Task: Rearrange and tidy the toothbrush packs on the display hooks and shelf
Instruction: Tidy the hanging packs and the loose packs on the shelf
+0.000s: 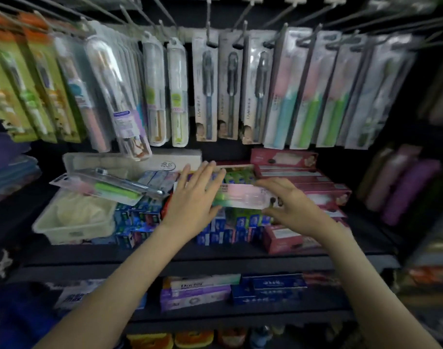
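Observation:
A toothbrush pack (243, 197) with a green and pink brush lies flat over the toothpaste boxes on the shelf. My right hand (288, 205) pinches its right end between thumb and fingers. At the pack's left end, my left hand (194, 195) rests with fingers spread and flat. Another clear pack (107, 187) with a green-handled brush lies on the white tub at the left. Many toothbrush packs (207, 89) hang in rows from the display hooks (207, 18) above.
A white plastic tub (72, 222) stands at the shelf's left. Blue toothpaste boxes (137, 220) and pink boxes (298, 177) crowd the shelf. The black shelf edge (215, 267) runs below my hands, with more boxes (197, 293) on the lower shelf.

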Tool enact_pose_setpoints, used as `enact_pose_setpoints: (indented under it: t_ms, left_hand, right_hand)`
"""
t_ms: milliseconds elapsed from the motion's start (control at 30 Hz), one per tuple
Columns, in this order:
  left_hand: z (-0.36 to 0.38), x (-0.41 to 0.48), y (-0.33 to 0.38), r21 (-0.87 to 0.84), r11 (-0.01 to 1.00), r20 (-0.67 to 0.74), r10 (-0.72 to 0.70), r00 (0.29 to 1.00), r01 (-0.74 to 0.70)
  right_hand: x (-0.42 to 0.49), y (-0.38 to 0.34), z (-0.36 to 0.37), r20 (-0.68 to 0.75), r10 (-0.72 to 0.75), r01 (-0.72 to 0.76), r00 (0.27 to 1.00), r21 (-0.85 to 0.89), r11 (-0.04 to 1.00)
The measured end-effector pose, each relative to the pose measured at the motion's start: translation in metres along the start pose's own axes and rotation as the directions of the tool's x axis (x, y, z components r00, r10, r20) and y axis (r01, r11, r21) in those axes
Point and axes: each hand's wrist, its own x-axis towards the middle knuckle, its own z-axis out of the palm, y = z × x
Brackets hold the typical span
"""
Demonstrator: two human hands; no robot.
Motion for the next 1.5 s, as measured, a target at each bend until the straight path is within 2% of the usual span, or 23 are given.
enact_pose_setpoints:
  t_ms: [133,200,233,300,333,367,433,500,600,700,800,867,967,1033,1067,1133,1200,1300,1400,1500]
  left_hand:
    - [-0.001,0.012,0.019,-0.079,0.987,0.038,0.14,0.989,-0.137]
    - [-0.003,0.012,0.026,-0.064,0.992,0.004,0.107,0.994,-0.106]
    - [-0.004,0.011,0.028,-0.067,0.995,-0.018,0.073,0.997,-0.074]
    - [-0.003,0.008,0.033,-0.088,0.996,-0.056,-0.008,0.998,0.003]
    - [-0.003,0.008,0.036,-0.104,0.994,-0.067,-0.048,0.997,0.041]
    - [-0.004,0.007,0.038,-0.123,0.99,-0.075,-0.082,0.994,0.073]
    - [-0.008,0.007,0.045,-0.167,0.981,-0.084,-0.116,0.99,0.101]
    - [-0.011,0.007,0.051,-0.224,0.969,-0.075,-0.12,0.99,0.101]
    - [-0.018,0.01,0.06,-0.352,0.928,-0.047,-0.15,0.988,0.124]
    - [-0.023,0.022,0.07,-0.616,0.771,0.062,-0.159,0.985,0.163]
    - [-0.029,0.042,0.085,-0.755,0.649,0.06,-0.073,0.996,0.093]
    - [-0.033,0.054,0.092,-0.783,0.621,0.049,-0.012,0.999,0.046]
    - [-0.036,0.071,0.099,-0.745,0.667,0.061,0.102,0.993,-0.022]
    - [-0.032,0.088,0.099,-0.69,0.723,0.048,0.1,0.994,-0.039]
    - [-0.03,0.099,0.097,-0.657,0.753,0.013,0.064,0.998,-0.04]
    - [-0.023,0.124,0.091,-0.565,0.824,-0.094,-0.034,0.995,-0.025]
    - [-0.019,0.151,0.084,-0.457,0.889,-0.177,-0.104,0.979,0.012]
    - [-0.016,0.185,0.079,-0.332,0.943,-0.251,-0.117,0.961,0.028]
    - [-0.01,0.207,0.078,-0.209,0.978,-0.294,-0.093,0.951,0.031]
    - [-0.004,0.217,0.081,-0.201,0.977,-0.266,-0.123,0.956,0.07]
  right_hand:
    - [-0.021,0.011,-0.017,-0.091,-0.079,0.068,0.993,-0.12,0.99]
    - [-0.025,0.015,-0.016,-0.297,-0.088,0.015,0.951,-0.238,0.971]
    - [-0.025,0.012,-0.017,-0.429,-0.027,-0.076,0.903,-0.221,0.972]
    - [-0.023,-0.001,-0.015,-0.61,0.186,-0.188,0.77,0.062,0.98]
    - [-0.022,-0.011,-0.013,-0.612,0.303,-0.184,0.731,0.25,0.951]
    - [-0.019,-0.019,-0.009,-0.546,0.393,-0.174,0.74,0.409,0.896]
    - [-0.012,-0.034,0.004,-0.325,0.421,-0.175,0.847,0.577,0.798]
    - [-0.003,-0.045,0.018,-0.214,0.393,-0.152,0.894,0.68,0.717]
    - [0.008,-0.05,0.021,-0.221,0.444,-0.09,0.868,0.81,0.58]
    - [0.017,-0.048,0.013,-0.257,0.499,-0.044,0.827,0.857,0.514]
    - [0.021,-0.036,-0.003,-0.375,0.472,0.045,0.798,0.818,0.573]
    - [0.021,-0.023,-0.018,-0.45,0.443,0.062,0.776,0.753,0.656]
    - [0.02,0.0,-0.047,-0.506,0.368,-0.027,0.78,0.561,0.828]
    - [0.02,0.014,-0.07,-0.585,0.281,-0.1,0.761,0.322,0.941]
    - [0.021,0.022,-0.083,-0.625,0.24,-0.12,0.743,0.228,0.966]
    - [0.024,0.038,-0.109,-0.653,0.225,-0.174,0.724,0.142,0.974]
    - [0.03,0.053,-0.128,-0.637,0.234,-0.234,0.735,0.085,0.968]
    - [0.04,0.067,-0.146,-0.63,0.181,-0.252,0.755,-0.024,0.968]
    - [0.052,0.068,-0.155,-0.642,0.176,-0.242,0.746,-0.016,0.97]
    - [0.069,0.067,-0.159,-0.671,0.213,-0.256,0.71,0.036,0.966]
